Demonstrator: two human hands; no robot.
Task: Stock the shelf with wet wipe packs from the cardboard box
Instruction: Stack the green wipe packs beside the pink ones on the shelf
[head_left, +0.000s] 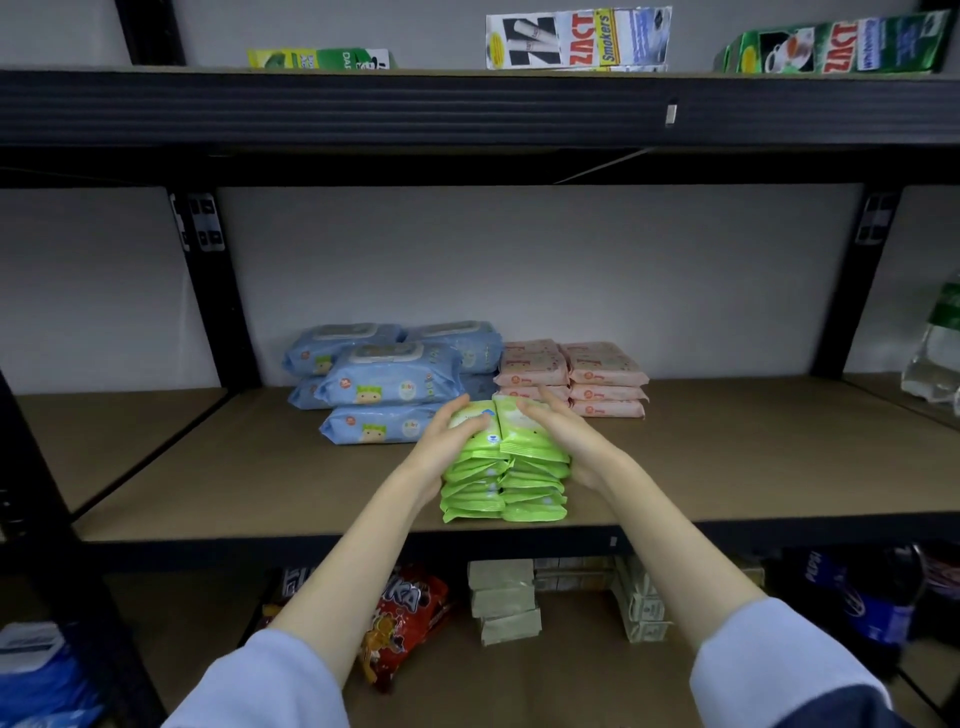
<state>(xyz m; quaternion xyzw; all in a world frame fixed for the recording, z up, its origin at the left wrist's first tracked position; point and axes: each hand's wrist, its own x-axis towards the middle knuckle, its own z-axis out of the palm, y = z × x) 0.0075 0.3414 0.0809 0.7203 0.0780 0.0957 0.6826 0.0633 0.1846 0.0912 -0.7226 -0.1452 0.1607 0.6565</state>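
Two side-by-side stacks of green wet wipe packs (506, 467) stand near the front edge of the brown middle shelf (234, 467). My left hand (449, 444) presses against the left stack, fingers spread over its top pack. My right hand (563, 441) holds the right side of the stacks, fingers laid over the top. Behind them lie blue wipe packs (387, 376) piled at the left and pink wipe packs (574, 376) in two stacks at the right. The cardboard box is not in view.
Black shelf beam (467, 109) runs overhead, with toothpaste cartons (576, 39) on the top shelf. Black uprights (218, 291) frame the bay. Snack bags (410, 618), tan blocks (501, 597) and cola bottles (857, 597) sit below. A water bottle pack (935, 353) stands far right.
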